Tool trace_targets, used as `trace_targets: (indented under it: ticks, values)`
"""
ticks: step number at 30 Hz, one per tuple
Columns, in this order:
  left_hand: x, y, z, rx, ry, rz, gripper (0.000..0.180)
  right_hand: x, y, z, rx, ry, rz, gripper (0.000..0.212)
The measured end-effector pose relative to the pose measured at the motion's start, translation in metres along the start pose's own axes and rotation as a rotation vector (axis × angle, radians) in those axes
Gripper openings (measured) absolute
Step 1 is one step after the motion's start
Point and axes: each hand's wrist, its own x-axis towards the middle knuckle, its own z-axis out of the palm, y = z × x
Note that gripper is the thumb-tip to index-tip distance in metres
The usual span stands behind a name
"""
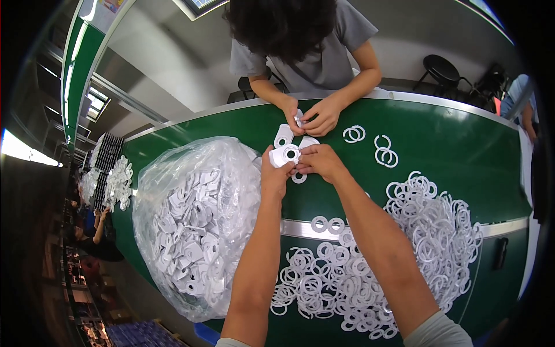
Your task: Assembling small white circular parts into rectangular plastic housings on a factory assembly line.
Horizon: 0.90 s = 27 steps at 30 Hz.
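Note:
Over the green table I hold a white plastic part (278,157) with a dark round hole in its wider end. My left hand (274,174) grips it from the left and below, thumb near the hole. At its right edge, the fingertips of my right hand (321,162) are pinched together on the part. Whether a small ring is also between those fingers is hidden. Just beyond lies a similar white part (283,135), and a white ring (299,177) rests beneath my hands.
A clear plastic bag (151,191) full of white parts stands left. Right and near are heaps of thin open rings (430,231) and flat rings (324,283). Opposite, a person in grey works a small white piece with both hands (321,115). A dark object (501,253) lies far right.

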Motion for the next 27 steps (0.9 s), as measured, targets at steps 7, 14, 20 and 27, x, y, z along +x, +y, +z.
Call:
trace_targets:
  ticks: [7, 14, 20, 27]
  values:
    - [-0.003, -0.018, 0.012, 0.209, 0.125, 0.126, 0.08, 0.009, 0.021, 0.0, -0.165, 0.126, -0.052, 0.021]
    - [0.004, -0.026, 0.024, 0.443, 0.22, 0.288, 0.075, 0.013, 0.03, -0.004, -0.349, 0.32, -0.169, 0.02]
    - [-0.002, -0.007, 0.001, 0.029, -0.086, -0.055, 0.03, -0.017, 0.008, -0.008, -0.722, 0.226, -0.488, 0.044]
    - [-0.004, -0.008, 0.001, 0.008, 0.09, -0.014, 0.019, -0.029, 0.015, 0.019, -1.11, 0.312, -0.693, 0.029]
